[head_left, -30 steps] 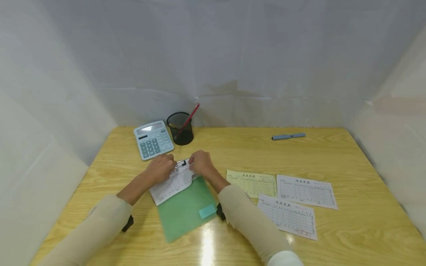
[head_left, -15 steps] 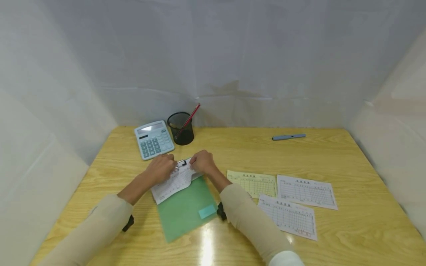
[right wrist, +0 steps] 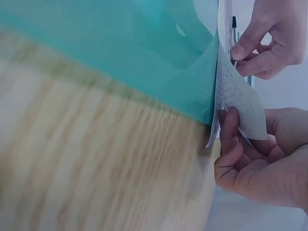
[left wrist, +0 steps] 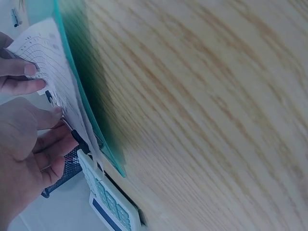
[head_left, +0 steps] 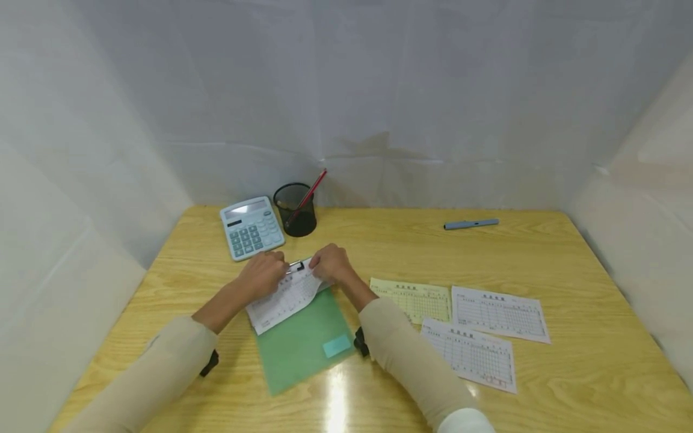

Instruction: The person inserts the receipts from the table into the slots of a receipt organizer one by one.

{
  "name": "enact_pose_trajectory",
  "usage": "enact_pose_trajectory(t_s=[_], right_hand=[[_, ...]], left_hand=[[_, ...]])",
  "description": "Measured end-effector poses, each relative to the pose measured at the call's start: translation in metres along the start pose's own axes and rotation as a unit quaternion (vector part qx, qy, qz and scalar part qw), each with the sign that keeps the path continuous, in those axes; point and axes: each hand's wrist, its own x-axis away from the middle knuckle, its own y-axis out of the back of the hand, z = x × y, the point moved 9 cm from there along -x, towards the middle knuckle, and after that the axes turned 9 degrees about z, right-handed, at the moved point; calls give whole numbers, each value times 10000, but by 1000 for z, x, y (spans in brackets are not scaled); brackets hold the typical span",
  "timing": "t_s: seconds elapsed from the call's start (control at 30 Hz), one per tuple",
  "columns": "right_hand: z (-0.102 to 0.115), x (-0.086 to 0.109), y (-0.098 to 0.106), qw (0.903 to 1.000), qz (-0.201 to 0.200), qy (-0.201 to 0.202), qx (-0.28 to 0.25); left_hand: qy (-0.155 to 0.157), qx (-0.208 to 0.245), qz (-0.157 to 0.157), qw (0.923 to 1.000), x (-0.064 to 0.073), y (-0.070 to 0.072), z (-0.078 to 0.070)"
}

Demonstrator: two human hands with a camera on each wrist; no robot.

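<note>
A green folder (head_left: 303, 358) with a light-blue label (head_left: 337, 346) lies slanted on the table, and white printed forms (head_left: 278, 308) cover its upper part. At its top edge is a metal clip with black ends (head_left: 296, 266). My left hand (head_left: 262, 275) pinches the clip's wire part between thumb and fingers, as the left wrist view shows. My right hand (head_left: 331, 264) pinches the upper right corner of the forms. In the right wrist view the top sheet (right wrist: 248, 108) bends away from the papers under it. Whether the clip grips the papers is hard to see.
A light-blue calculator (head_left: 251, 228) and a black mesh pen cup (head_left: 298, 210) with a red pencil (head_left: 311, 189) stand behind my hands. A blue pen (head_left: 471, 224) lies at the back right. One yellow form (head_left: 414, 297) and two white forms (head_left: 500, 313) lie right of the folder.
Both hands stay nearly where they were. The right edge of the top sheet has shifted and curled slightly more beside my right hand.
</note>
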Motion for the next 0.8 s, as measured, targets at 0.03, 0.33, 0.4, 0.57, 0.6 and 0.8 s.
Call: enact_pose_trajectory(t_s=[0.03,0.33,0.4,0.57,0.6,0.8], right_hand=[[0,0,0,10000,-6,-16,1],[3,1,1,9995,-328,23,-6],[4,2,1,9990,-452,34,-30],[6,4,2,9976,-678,29,-103],[6,4,2,9976,-687,3,-106],[4,0,-1,9976,-689,-20,78]], left_hand=[[-9,-3,-9,10000,0,0,0],[-66,-45,-103,9999,1,2,1],[-78,-43,-116,9999,1,1,1],[-19,-14,-52,10000,0,-1,2],[-5,-23,-40,10000,0,-2,2],[57,21,-53,10000,-1,-1,2]])
